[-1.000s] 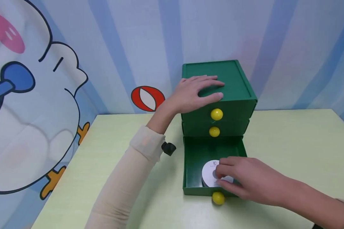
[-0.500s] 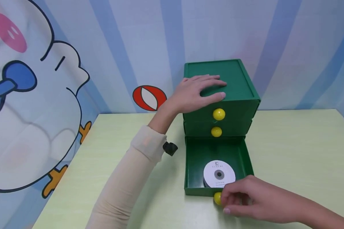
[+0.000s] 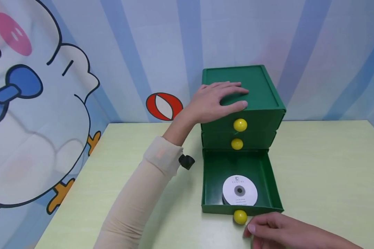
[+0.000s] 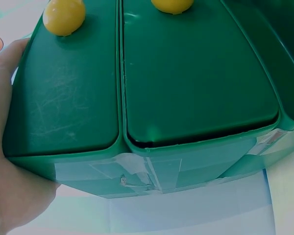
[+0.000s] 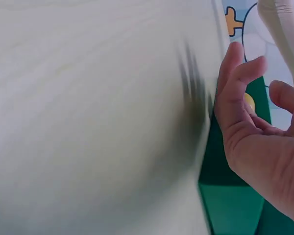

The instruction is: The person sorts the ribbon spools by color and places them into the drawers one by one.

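Note:
My left hand [image 3: 216, 102] rests with spread fingers on the top of a green drawer cabinet [image 3: 258, 84]. In the left wrist view part of that hand [image 4: 12, 191] lies along the cabinet's side. The bottom drawer [image 3: 233, 162] is pulled out and bears a yellow ball knob [image 3: 240, 217]. Inside it, near the front wall, lies a round spool [image 3: 230, 192] with a printed white face and a grey hub. My right hand [image 3: 280, 230] is just right of the knob, apart from it. Its fingers are loosely bent and hold nothing; the right wrist view shows the thumb away from them.
Two upper drawers, with yellow knobs [image 3: 240, 125], are pushed in. The cabinet stands on a pale yellow-green table [image 3: 324, 166]. Behind it hangs a striped blue backdrop [image 3: 162, 45] with a cartoon bird on the left. A small black device [image 3: 186, 161] sits at my left wrist.
My right hand has moved from the spool down past the drawer's front to the right of the knob, leaving the spool uncovered in the drawer. The left hand stays on the cabinet.

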Motion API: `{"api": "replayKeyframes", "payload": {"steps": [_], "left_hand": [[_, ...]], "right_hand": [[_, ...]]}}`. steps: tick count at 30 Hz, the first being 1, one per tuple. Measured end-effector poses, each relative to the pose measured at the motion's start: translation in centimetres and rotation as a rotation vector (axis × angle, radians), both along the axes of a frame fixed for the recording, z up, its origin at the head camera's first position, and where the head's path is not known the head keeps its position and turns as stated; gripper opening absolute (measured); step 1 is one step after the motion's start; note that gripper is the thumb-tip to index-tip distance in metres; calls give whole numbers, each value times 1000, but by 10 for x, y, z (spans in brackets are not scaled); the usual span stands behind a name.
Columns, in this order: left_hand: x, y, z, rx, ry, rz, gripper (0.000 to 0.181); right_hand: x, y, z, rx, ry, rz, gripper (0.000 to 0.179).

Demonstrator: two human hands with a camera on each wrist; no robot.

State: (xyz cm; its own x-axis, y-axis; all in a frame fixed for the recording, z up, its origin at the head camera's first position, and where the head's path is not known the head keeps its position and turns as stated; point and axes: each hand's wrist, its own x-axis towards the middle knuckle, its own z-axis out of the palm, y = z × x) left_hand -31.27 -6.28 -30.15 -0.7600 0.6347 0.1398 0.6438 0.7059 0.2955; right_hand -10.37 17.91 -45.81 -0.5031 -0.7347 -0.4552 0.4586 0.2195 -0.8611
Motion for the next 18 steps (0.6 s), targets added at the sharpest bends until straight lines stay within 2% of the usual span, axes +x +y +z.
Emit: {"api": "replayKeyframes", "payload": {"steps": [5, 9, 16, 18], "left_hand": [[0, 1, -1, 2, -7, 2, 56], [1, 2, -1, 5, -10, -4, 57], [2, 1, -1, 21, -8, -10, 56], [2, 1, 0, 20, -6, -9, 56]], "right_hand": [[2, -4, -10, 45, -41, -26, 46], [5, -7, -15, 27, -64, -51, 47], [10, -15, -16, -36, -193, -104, 52], [11, -18, -17, -52, -206, -133, 52]]}}
